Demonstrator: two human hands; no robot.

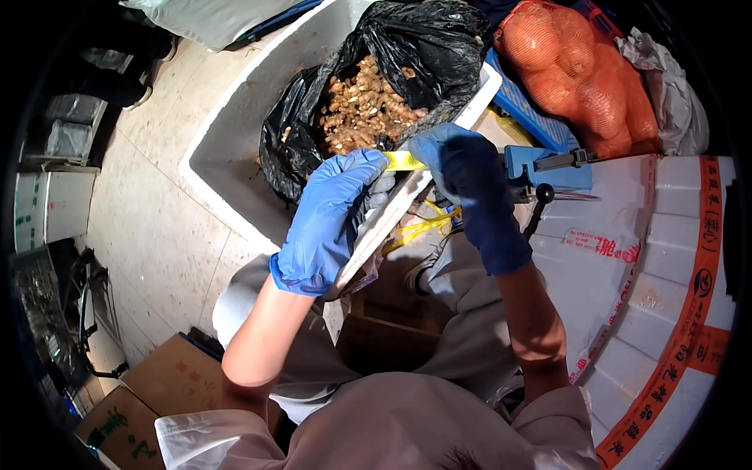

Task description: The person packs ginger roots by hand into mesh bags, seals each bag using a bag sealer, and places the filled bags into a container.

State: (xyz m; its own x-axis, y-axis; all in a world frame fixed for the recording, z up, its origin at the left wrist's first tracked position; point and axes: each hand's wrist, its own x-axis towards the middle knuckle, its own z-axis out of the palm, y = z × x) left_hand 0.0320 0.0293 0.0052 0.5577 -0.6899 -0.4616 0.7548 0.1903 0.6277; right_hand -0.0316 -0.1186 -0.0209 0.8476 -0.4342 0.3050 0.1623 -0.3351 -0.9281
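Note:
A short flat yellow strip (404, 161) is stretched between my two hands, just over the near rim of a white foam box (227, 117). My left hand (325, 211), in a blue glove, pinches the strip's left end. Greyish rounded shapes show under its fingers, too unclear to name. My right hand (468, 180), also gloved in blue and partly shaded, has its fingers closed at the strip's right end. Beyond both hands, ginger roots (368, 106) lie in an open black plastic bag (427, 39) inside the foam box.
On the right are a blue device with a metal lever (548, 164), an orange mesh sack (580, 74) of round produce and white foam boxes (666, 227) with orange tape. Yellow strands (423, 227) hang below my hands. Cardboard boxes (176, 376) stand at lower left.

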